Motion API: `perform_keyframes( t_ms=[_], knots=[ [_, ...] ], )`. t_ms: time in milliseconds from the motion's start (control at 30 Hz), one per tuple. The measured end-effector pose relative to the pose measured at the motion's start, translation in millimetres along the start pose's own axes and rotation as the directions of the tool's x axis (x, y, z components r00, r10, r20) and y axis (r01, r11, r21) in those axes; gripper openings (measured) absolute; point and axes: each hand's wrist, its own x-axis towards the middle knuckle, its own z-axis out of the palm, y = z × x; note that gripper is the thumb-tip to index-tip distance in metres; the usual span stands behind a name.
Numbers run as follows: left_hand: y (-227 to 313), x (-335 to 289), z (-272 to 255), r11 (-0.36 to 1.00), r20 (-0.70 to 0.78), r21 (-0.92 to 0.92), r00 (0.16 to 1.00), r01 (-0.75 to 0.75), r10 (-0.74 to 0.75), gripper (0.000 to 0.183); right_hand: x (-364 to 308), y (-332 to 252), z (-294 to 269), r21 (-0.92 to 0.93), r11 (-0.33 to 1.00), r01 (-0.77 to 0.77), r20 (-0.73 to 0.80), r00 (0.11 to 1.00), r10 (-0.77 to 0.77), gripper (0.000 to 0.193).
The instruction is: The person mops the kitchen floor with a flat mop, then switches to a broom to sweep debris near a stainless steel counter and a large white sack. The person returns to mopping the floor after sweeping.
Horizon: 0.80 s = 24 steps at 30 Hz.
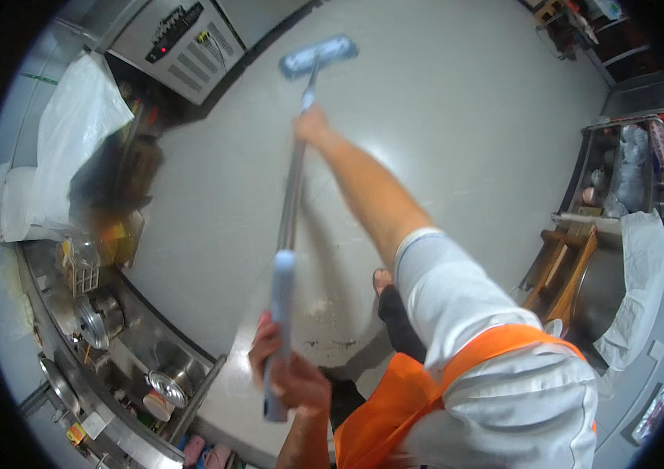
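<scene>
White shirt (504, 399), hands (312, 127) (304, 381) gripping mop (291, 205) (flat-headed)

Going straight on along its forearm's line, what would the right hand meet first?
The right hand, closed around the mop pole, would probably meet the pale vented cabinet at upper left; depth is unclear, so it might pass above.

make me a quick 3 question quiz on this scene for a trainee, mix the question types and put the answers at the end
1. Which hand grips the mop nearer to the mop head?
2. True or false: the mop head lies among the pots.
3. What colour is the apron? A) green B) orange C) black

Key
1. The right hand; the left hand holds the mop near its other end.
2. False; it is out over the grey floor.
3. B, orange.
</scene>
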Motion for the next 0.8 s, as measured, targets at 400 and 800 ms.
perform_keyframes(
  t_ms=[400,800],
  knots=[
    [111.8,-51.7,-90.6,0.908,0.243,0.419,0.962,0.013,-0.126,0.020,-83.7,34.5,-67.7,-0.682,0.493,0.540,0.607,0.794,-0.030,0.015],
    [289.2,-116.8,-403.8,0.615,0.091,0.789,0.987,0.009,-0.131,0.017,-475.3,69.8,77.1,-0.170,0.876,-0.452,0.246,0.841,0.482,0.073]
  ],
)
